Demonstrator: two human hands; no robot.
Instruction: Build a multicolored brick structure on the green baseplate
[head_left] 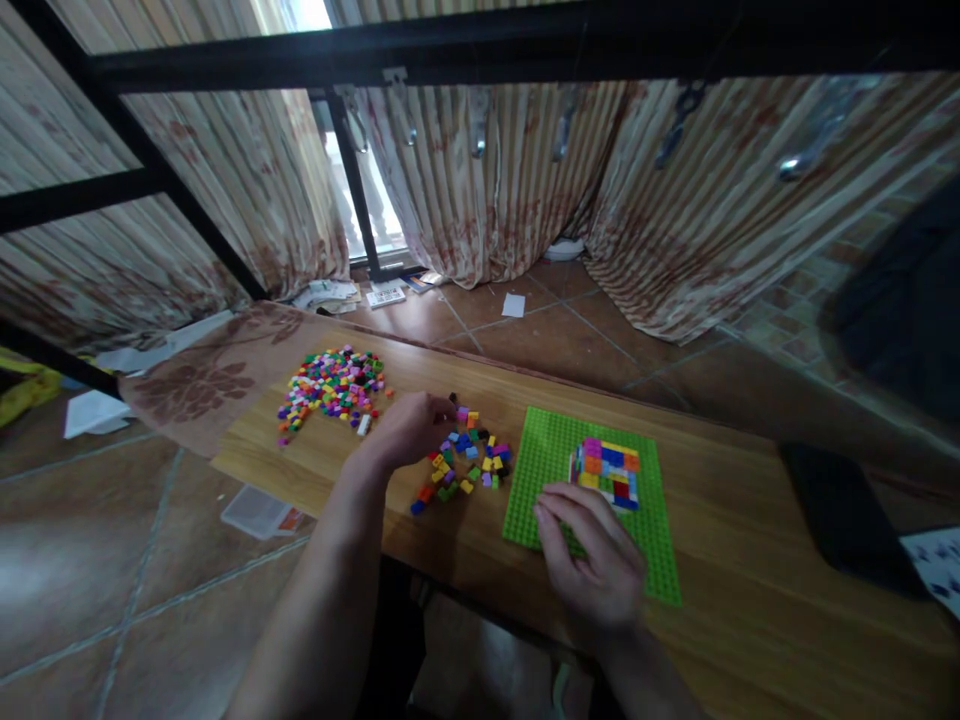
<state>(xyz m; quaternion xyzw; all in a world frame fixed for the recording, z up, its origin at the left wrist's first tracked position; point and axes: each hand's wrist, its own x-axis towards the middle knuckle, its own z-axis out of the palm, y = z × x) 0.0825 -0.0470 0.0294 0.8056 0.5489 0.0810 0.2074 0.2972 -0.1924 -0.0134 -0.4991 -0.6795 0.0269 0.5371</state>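
Note:
My left hand point(411, 428) reaches over the table beside a loose group of small toy building bricks point(471, 452). Its fingers are bent and close together, and a dark brick point(453, 398) shows right at the fingertips; whether they grip one is hidden. Over the near part of a green studded baseplate point(536, 470) is my right hand point(592, 550), thumb and fingertips pressed together. Anything in that pinch is too small to make out. Just beyond it, a low multicoloured brick structure point(616, 458) stands on the baseplate, partly covered by the fingers.
A bigger heap of mixed bricks point(334, 385) lies at the left of the wooden table point(720, 500). On the right end rests a dark flat object point(844, 520) near a printed sheet point(937, 565). A black metal rail point(480, 50) with hooks crosses above, before striped curtains point(480, 190).

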